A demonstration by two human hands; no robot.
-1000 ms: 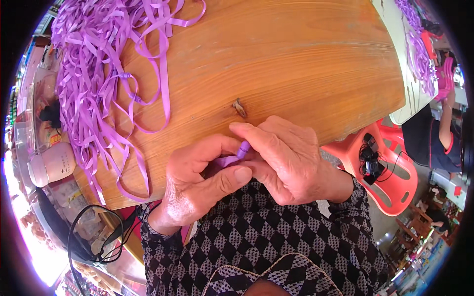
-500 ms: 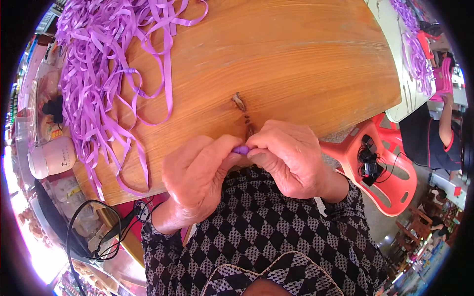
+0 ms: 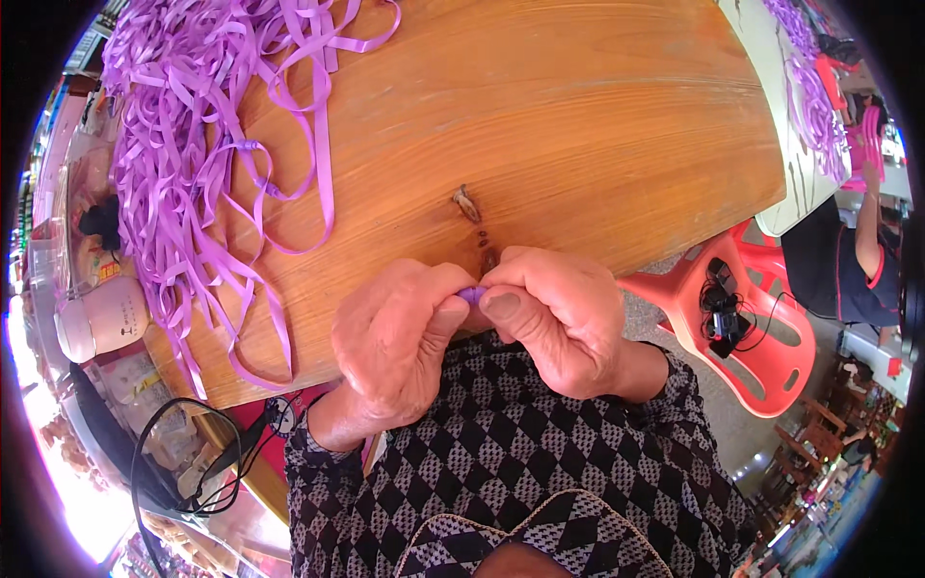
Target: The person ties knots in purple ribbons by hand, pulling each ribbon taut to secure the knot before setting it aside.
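Close together at the table's near edge, my two hands pinch a small purple piece between their fingertips. My left hand is closed on its left end, and my right hand is closed on its right end. Most of the piece is hidden by the fingers, so its exact kind cannot be made out. Beyond my left hand lies a large tangled heap of purple ribbon, some loops trailing toward me. Short darker purple pieces sit on a couple of the loops.
The wooden table has a dark knot near my hands. A white lidded container and black cables are at the left. To the right stands a red plastic stool holding a black device with a cord. Another person's arm shows farther right.
Both hands have drawn a little closer together, and the fingers now cover more of the purple piece. The right thumb has shifted slightly on it. The ribbon heap stays put.
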